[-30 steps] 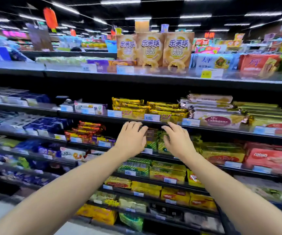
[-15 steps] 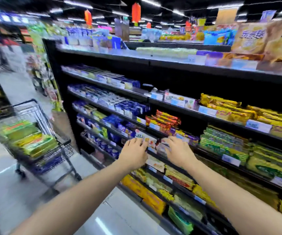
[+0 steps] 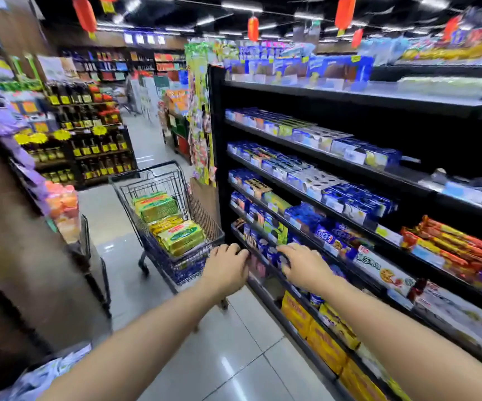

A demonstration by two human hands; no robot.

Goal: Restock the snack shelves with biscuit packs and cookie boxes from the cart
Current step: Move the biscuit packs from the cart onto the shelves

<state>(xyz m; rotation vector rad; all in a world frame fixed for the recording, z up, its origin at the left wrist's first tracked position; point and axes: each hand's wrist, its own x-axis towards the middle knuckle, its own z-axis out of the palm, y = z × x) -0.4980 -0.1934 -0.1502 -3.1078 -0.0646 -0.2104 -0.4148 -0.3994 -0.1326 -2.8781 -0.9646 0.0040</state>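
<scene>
A wire shopping cart (image 3: 183,263) stands in the aisle by the end of the snack shelves (image 3: 297,195). Green and yellow biscuit packs (image 3: 173,224) lie stacked inside it. My left hand (image 3: 228,266) is stretched forward just right of the cart's near corner, its fingers loosely bent and holding nothing. My right hand (image 3: 303,264) hovers in front of a low shelf of blue cookie packs (image 3: 274,250), fingers relaxed, also holding nothing. Both forearms reach in from the bottom of the view.
The shelves carry blue cookie boxes (image 3: 358,201), red-orange packs (image 3: 448,244) and yellow packs (image 3: 321,340) near the floor. A bottle display (image 3: 89,146) stands across the aisle. A dark stand with goods (image 3: 60,221) is at the left. Grey tiled floor (image 3: 228,357) lies below.
My view has swung left from the shelf front toward the aisle, bringing the cart close in front. Both hands have come away from the shelf packs and now hang near the cart, holding nothing.
</scene>
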